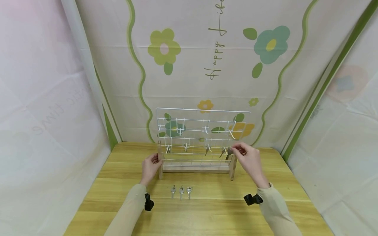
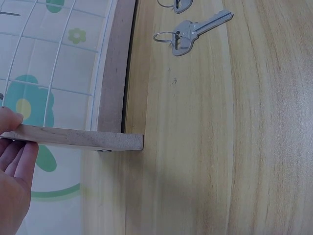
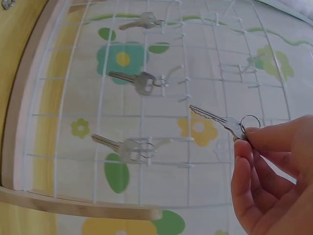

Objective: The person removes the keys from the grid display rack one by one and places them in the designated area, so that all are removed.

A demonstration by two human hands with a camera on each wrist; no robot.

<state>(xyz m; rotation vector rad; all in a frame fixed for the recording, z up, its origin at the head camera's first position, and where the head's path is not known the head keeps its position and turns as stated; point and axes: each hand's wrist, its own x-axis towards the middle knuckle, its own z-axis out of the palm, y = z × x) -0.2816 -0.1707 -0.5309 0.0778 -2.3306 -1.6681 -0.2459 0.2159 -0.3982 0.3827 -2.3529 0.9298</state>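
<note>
My left hand (image 1: 150, 168) grips the left wooden post (image 2: 73, 138) of a white wire grid rack (image 1: 203, 110), with the thumb on one side and the fingers on the other. In front of the rack's right end, my right hand (image 1: 249, 160) pinches a silver key (image 3: 220, 120) by its head, close to its ring (image 3: 251, 118). The key's toothed blade points away from the fingertips, toward the grid. Other keys hang from white hooks on the lower row, among them a key (image 3: 128, 151) near the rack's right end and another key (image 3: 144, 83) beside it.
Several hooks on the upper row, such as a white hook (image 1: 232, 133), jut forward. Three keys with rings, including a left key (image 1: 173, 190) and a right key (image 1: 189, 192), lie in a row on the wooden table (image 1: 200, 216). A flower-printed cloth (image 1: 192, 82) stands behind.
</note>
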